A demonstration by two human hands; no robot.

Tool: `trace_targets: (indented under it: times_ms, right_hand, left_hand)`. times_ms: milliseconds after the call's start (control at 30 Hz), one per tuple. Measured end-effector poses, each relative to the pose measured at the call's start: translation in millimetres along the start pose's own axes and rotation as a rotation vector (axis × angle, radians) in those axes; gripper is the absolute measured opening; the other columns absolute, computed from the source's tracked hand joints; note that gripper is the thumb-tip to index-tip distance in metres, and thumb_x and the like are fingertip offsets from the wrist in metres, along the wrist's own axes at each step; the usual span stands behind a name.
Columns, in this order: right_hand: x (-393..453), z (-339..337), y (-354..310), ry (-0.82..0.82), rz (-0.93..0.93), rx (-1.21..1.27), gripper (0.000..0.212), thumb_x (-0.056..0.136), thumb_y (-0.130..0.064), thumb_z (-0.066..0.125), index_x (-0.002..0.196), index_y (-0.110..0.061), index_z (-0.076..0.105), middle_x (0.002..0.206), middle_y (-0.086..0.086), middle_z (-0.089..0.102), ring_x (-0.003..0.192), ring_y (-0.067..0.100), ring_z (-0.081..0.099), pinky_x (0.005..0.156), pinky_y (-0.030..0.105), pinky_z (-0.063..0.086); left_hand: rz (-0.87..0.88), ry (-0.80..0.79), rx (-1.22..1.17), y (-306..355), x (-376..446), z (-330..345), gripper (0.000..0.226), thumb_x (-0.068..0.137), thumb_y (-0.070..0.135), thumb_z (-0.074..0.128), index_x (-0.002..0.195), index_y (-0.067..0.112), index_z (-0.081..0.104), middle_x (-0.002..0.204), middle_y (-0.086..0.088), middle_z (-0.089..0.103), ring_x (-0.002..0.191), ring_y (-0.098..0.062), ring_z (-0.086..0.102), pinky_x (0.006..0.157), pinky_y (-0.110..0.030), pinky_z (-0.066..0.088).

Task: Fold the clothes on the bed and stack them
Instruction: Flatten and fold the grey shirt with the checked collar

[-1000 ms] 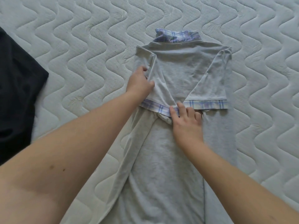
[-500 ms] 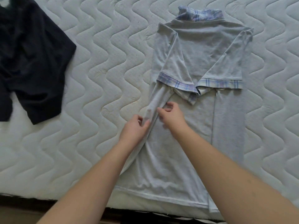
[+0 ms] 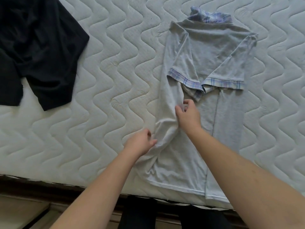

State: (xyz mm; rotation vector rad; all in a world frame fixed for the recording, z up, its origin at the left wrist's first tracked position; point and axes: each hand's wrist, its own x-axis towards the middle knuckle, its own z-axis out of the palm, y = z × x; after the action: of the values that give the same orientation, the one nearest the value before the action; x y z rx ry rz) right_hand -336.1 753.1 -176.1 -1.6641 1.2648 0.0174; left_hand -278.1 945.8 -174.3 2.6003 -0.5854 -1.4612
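Right now the grey shirt (image 3: 203, 52) lies face down on the bed (image 3: 115, 80), sleeves folded in. Both the left hand (image 3: 140, 143) and right hand (image 3: 187, 115) pinch its folded left edge, while a black garment (image 3: 38, 47) lies well apart.

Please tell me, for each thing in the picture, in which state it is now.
grey shirt: flat on the bed, both sleeves folded in, left side bunched.
left hand: pinches the shirt's left edge.
right hand: pinches the fold higher up.
black garment: unfolded, spread out.
mattress: bare, quilted.
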Motion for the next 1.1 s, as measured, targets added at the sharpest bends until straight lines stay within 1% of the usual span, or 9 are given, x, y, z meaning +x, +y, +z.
trace_targets:
  times_ms: [100,233,400,533,667,767,900,1000,1100]
  right_hand:
    - [-10,0,12,-0.235,0.183,0.153,0.026,0.086,-0.035,0.072,0.101,-0.014,0.065,0.095,0.008,0.071,0.087,0.022,0.069,0.078,0.036,0.056]
    - [-43,0,32,-0.508,0.313,0.225,0.024,0.085,-0.026,0.076,0.103,-0.014,0.068,0.102,0.009,0.074,0.088,0.018,0.072,0.069,0.025,0.059]
    - [-77,6,51,-0.569,0.420,0.335,0.022,0.086,-0.020,0.073,0.105,-0.020,0.063,0.103,0.002,0.073,0.090,0.016,0.071,0.077,0.029,0.059]
    - [-97,9,64,-0.451,0.339,0.227,0.012,0.090,-0.023,0.068,0.099,-0.015,0.069,0.100,0.009,0.074,0.085,0.020,0.072,0.074,0.036,0.060]
    - [-106,3,75,-0.315,0.228,-0.055,0.032,0.098,-0.036,0.054,0.116,-0.011,0.062,0.103,0.002,0.067,0.094,0.022,0.064,0.082,0.038,0.054]
    - [-111,-2,85,-0.258,0.302,0.037,0.034,0.096,-0.033,0.057,0.123,-0.012,0.056,0.114,0.005,0.065,0.103,0.023,0.063,0.091,0.042,0.053]
    - [-131,0,97,-0.572,0.445,0.159,0.042,0.085,-0.024,0.075,0.122,-0.013,0.061,0.113,0.001,0.069,0.096,0.012,0.066,0.076,0.024,0.054]
    - [-142,1,105,-0.561,0.458,0.218,0.037,0.086,-0.019,0.074,0.120,-0.014,0.061,0.105,-0.003,0.069,0.088,0.007,0.065,0.065,0.016,0.052]
    - [-147,0,114,-0.509,0.478,0.313,0.036,0.091,-0.013,0.068,0.126,-0.011,0.058,0.119,0.005,0.067,0.099,0.016,0.066,0.082,0.031,0.057]
  left_hand:
    - [0.018,-0.022,-0.124,2,-4,9,0.030,0.091,0.047,0.061,0.104,0.020,0.059,0.104,-0.002,0.068,0.098,-0.024,0.064,0.082,-0.035,0.050]
    - [0.023,-0.017,-0.137,2,-14,19,0.026,0.095,0.046,0.056,0.092,0.020,0.052,0.097,-0.002,0.064,0.094,-0.027,0.064,0.074,-0.036,0.051]
    - [-0.114,-0.149,-0.427,-6,-39,37,0.018,0.101,0.033,0.049,0.089,0.019,0.050,0.077,-0.010,0.063,0.042,-0.020,0.064,0.040,-0.030,0.053]
    - [-0.059,-0.063,-0.121,-20,-47,44,0.022,0.093,0.037,0.062,0.097,0.016,0.057,0.088,-0.006,0.068,0.071,-0.023,0.066,0.062,-0.032,0.051]
    - [-0.065,0.055,-0.235,-24,-50,61,0.035,0.088,0.036,0.068,0.112,0.012,0.060,0.109,-0.009,0.065,0.101,-0.027,0.062,0.087,-0.038,0.050]
    - [-0.119,0.074,-0.409,-23,-51,72,0.033,0.090,0.033,0.069,0.113,0.013,0.057,0.099,-0.004,0.062,0.099,-0.027,0.061,0.089,-0.038,0.049]
    - [-0.105,-0.008,-0.386,-21,-52,85,0.019,0.092,0.030,0.064,0.096,0.012,0.065,0.093,-0.006,0.067,0.095,-0.029,0.063,0.082,-0.036,0.049]
    - [-0.122,0.055,-0.420,-20,-55,92,0.022,0.094,0.028,0.058,0.100,0.007,0.065,0.099,-0.014,0.068,0.096,-0.032,0.063,0.086,-0.042,0.052]
    - [-0.190,0.021,-0.663,-25,-59,98,0.016,0.100,0.023,0.052,0.105,0.009,0.059,0.102,-0.014,0.066,0.097,-0.035,0.065,0.088,-0.051,0.054]
